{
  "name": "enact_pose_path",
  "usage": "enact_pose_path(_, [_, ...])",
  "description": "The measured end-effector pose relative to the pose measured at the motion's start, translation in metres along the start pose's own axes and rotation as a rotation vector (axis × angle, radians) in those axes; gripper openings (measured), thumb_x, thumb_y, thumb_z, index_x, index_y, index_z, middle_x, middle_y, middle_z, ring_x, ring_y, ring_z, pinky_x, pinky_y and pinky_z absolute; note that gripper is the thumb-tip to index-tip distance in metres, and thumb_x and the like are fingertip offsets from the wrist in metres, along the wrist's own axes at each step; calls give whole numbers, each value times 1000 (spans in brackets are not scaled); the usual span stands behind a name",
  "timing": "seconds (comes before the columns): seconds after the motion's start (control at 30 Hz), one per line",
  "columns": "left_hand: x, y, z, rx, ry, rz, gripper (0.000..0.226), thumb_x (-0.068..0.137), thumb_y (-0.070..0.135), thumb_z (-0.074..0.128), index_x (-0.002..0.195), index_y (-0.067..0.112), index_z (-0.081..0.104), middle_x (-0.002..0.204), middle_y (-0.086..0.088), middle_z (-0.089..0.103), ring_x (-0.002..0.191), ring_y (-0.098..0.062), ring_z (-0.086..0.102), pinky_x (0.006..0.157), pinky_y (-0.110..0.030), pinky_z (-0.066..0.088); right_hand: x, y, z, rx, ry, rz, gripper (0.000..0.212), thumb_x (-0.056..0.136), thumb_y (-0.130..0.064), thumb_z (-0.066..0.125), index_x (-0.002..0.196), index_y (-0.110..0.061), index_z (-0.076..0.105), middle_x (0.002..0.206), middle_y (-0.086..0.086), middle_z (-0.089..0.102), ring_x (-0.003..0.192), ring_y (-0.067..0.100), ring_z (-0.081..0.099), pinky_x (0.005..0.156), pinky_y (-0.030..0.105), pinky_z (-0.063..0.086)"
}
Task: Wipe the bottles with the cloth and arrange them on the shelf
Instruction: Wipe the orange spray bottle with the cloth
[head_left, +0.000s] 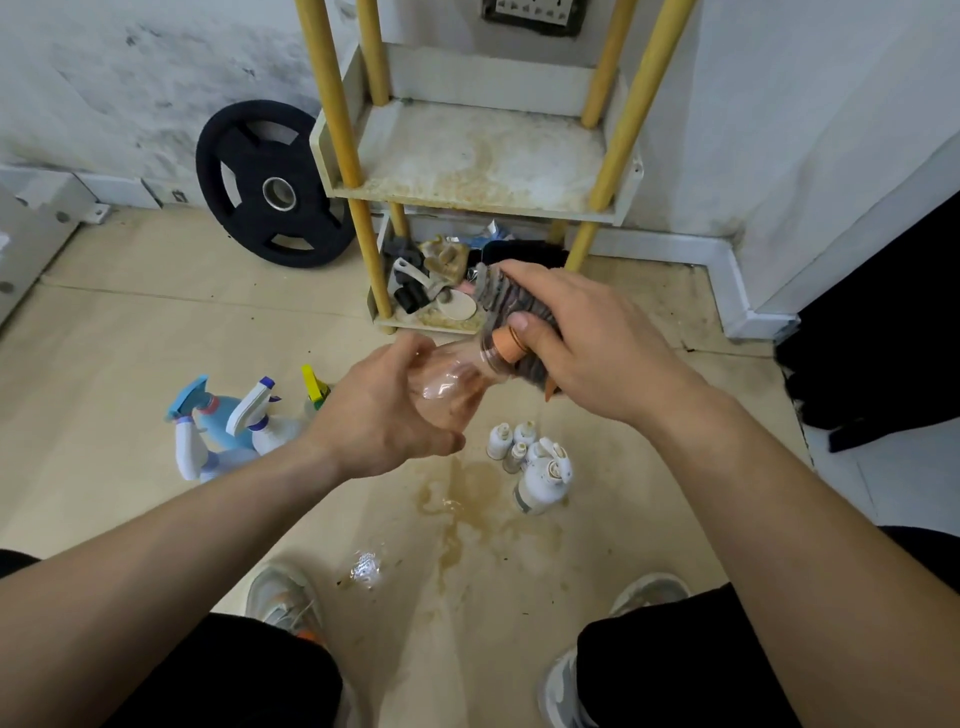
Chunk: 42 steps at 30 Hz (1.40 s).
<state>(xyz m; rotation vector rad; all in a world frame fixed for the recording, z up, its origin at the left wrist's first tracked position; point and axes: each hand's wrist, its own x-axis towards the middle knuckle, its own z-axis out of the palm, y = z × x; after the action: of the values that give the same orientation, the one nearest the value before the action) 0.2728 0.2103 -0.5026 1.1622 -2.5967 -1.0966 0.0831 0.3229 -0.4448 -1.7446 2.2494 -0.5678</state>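
— While my left hand (384, 410) curls round the fat end of the clear plastic bottle (452, 382), my right hand (587, 343) clamps the cloth (498, 296) over its neck, thumb against the ribbed orange cap (506, 347).

— Where is the bottle, exactly?

— Up in the air between both hands, tilted, cap end higher and toward the shelf (467, 156), above the floor in front of the shelf's lower tier.

— What does the cloth feel like?

— Dark, striped and bunched, soft against the smooth thin plastic.

— And the shelf?

— Flat white tiers with raised lips, carried on round yellow posts (332, 104), standing at the floor's back edge against the wall. The middle tier's board is speckled with tan stains from front lip to back. The bottom tier holds a jumble I can't sort out.

— What else is on the floor?

— Spray bottles (234, 421) with trigger heads cluster toward the left. Small white bottles (535, 462) stand just right of the middle, at the edge of a brownish wet patch (467, 499). A black rubbery weight plate (270, 184) leans on the wall left of the shelf.

— Any room to move?

— A strip of glossy tan floor lies open between the two clusters, running up to the shelf's front edge.
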Motion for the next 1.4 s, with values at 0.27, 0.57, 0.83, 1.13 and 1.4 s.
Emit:
enact_pose_path(0.27, [-5, 3, 3, -304, -114, -234, 62, 70, 6, 87, 119, 21, 53, 82, 15, 70, 58, 2, 64, 40, -13, 43, 7, 12, 17, 359, 174, 269, 13, 95, -45, 65, 100, -33, 67, 81, -11, 68, 76, 2, 62, 62, 25, 42])
enact_pose_path(0.57, [-18, -11, -13, -454, -163, -350, 93, 27, 44, 82, 116, 30, 61, 101, -2, 69, 90, -21, 69, 73, -33, 57, 21, 11, 26, 957, 140, 425, 51, 84, -3, 80, 132, -16, 65, 111, 6, 75, 103, 19, 72, 99, 44, 57])
enact_pose_path(0.83, [-49, -48, -14, -266, -149, -248, 58, 70, 39, 88, 114, 21, 56, 94, 14, 60, 86, -3, 60, 66, -7, 43, 30, -66, 34, 560, 45, 219, 45, 79, -24, 87, 122, -21, 72, 113, -10, 70, 104, 4, 65, 94, 28, 52])
enact_pose_path(1.13, [-77, -80, -55, -463, 252, -99, 34, 79, 22, 86, 106, 14, 69, 97, -3, 75, 90, -17, 72, 81, -30, 57, 26, -123, 81, 474, -67, 58, 50, 73, -22, 91, 119, -27, 72, 105, -14, 69, 87, -12, 61, 76, -2, 43])
enact_pose_path(1.4, [-87, -100, -57, -305, 288, -116, 27, 74, 18, 89, 83, 29, 66, 73, 15, 70, 68, 8, 63, 63, -7, 43, 23, -142, 109, 724, -52, 35, 24, 85, -18, 81, 108, -22, 76, 98, -12, 76, 94, 4, 72, 84, 23, 57])
